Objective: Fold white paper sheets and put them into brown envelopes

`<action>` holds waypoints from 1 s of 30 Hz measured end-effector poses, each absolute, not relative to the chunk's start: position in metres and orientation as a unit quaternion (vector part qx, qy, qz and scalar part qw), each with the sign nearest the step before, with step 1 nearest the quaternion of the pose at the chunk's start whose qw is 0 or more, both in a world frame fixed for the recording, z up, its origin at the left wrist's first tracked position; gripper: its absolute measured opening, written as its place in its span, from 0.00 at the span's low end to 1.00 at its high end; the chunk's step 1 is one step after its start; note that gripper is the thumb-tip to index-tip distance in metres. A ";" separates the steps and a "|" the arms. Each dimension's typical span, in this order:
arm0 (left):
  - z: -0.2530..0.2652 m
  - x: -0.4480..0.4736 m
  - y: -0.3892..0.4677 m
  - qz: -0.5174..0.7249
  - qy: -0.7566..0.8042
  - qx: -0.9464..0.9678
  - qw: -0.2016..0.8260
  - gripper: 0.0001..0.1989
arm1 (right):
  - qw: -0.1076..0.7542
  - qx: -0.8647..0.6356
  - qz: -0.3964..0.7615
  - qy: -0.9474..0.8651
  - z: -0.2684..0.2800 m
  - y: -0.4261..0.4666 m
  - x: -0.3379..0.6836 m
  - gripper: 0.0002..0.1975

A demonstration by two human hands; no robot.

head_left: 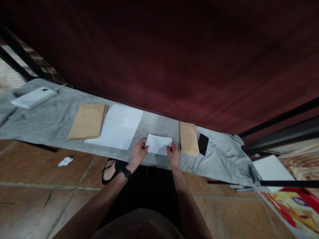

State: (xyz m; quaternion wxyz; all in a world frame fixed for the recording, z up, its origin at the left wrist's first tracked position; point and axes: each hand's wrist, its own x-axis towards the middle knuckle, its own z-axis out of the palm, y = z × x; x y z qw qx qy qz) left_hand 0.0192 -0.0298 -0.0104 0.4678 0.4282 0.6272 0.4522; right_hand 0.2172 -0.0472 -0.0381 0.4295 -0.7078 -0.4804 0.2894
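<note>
A small white sheet of paper (159, 143), perhaps folded, is held level just over the grey cloth at the middle of the bench. My left hand (139, 152) pinches its left edge, and a dark band circles that wrist. On the opposite edge, my right hand (173, 154) grips the paper between thumb and fingers. Larger white sheets (119, 127) lie flat to the left of my left hand. Partly over them rests a stack of brown envelopes (87, 121). Another pile of brown envelopes (188, 137) sits just right of my right hand.
A dark-screened phone (203, 144) lies beside the right pile. At the far left is a white device (35, 98) with a cable. The grey cloth (224, 156) covers the narrow bench, and a dark red curtain (159, 73) hangs behind it. A red and yellow box (296, 207) stands at lower right.
</note>
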 end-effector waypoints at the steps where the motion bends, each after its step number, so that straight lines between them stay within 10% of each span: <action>1: -0.010 0.020 -0.031 0.427 0.643 0.461 0.438 0.18 | 0.406 -0.719 0.237 -0.512 -0.037 -0.049 0.216 0.22; 5: -0.006 0.026 -0.039 0.260 0.692 0.616 0.271 0.24 | 0.345 -0.706 0.055 -0.616 -0.033 -0.060 0.204 0.27; 18: -0.002 0.035 -0.044 0.155 0.606 0.778 0.054 0.24 | 0.213 -0.655 0.024 -0.724 -0.047 -0.078 0.171 0.26; 30: -0.025 0.039 -0.029 0.149 0.439 0.880 0.100 0.30 | 0.185 -0.635 -0.006 -0.750 -0.053 -0.081 0.172 0.28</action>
